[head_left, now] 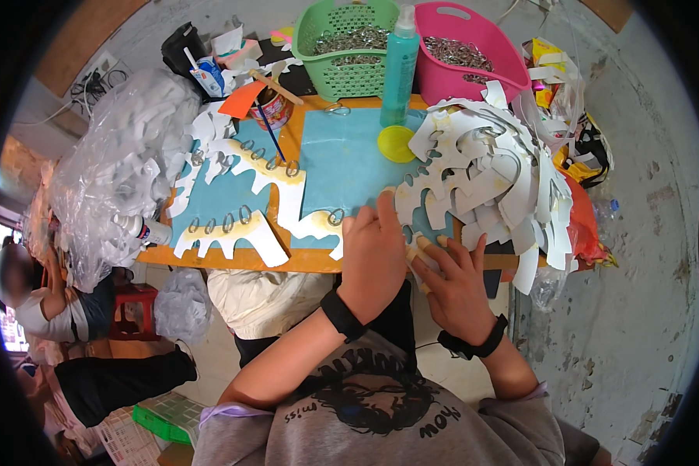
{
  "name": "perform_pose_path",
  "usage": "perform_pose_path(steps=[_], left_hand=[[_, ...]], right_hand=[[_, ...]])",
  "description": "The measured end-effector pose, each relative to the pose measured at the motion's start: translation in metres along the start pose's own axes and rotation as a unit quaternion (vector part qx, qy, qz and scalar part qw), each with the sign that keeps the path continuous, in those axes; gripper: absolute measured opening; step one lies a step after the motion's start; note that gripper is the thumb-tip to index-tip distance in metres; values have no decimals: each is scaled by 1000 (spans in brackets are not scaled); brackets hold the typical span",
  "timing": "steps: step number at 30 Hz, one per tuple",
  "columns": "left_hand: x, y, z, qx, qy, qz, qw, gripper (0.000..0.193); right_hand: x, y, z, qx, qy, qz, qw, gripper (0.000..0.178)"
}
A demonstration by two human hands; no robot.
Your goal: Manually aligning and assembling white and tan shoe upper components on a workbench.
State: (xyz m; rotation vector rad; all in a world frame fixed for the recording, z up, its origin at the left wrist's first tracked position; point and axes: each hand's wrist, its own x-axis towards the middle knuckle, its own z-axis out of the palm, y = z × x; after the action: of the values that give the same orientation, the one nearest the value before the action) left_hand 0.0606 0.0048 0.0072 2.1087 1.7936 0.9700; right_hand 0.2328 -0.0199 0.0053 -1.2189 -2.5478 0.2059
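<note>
Left hand [374, 256] lies flat, fingers released, on the blue sheet [341, 163] at the counter's [233, 259] near edge. Right hand [454, 283], fingers spread, presses the nearest white cutout [431, 206] of the pile [497, 167] just beside. Teal bottle [400, 66] stands behind, before two baskets.

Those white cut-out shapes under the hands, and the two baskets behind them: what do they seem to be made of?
White cut-out shapes: probably thin card, matte, flat and layered, with yellowish stains. Green basket and pink basket: moulded plastic, slightly glossy, the green one with lattice walls.
</note>
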Motion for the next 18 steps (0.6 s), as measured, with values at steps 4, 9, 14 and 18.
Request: perform_pose_path(steps=[4,9,14,18], left_hand=[[5,7,0,15,-21,-8,1000,59],[10,10,9,46,32,26,998,50],[10,14,3,62,1,38,997,44],[2,15,4,61,-2,19,998,49]], right_hand=[[0,0,-1,-6,2,0,1000,53],[1,0,-1,-9,-3,-1,1000,50],[0,1,-1,-2,-5,2,1000,50],[-1,3,0,12,-7,5,1000,54]])
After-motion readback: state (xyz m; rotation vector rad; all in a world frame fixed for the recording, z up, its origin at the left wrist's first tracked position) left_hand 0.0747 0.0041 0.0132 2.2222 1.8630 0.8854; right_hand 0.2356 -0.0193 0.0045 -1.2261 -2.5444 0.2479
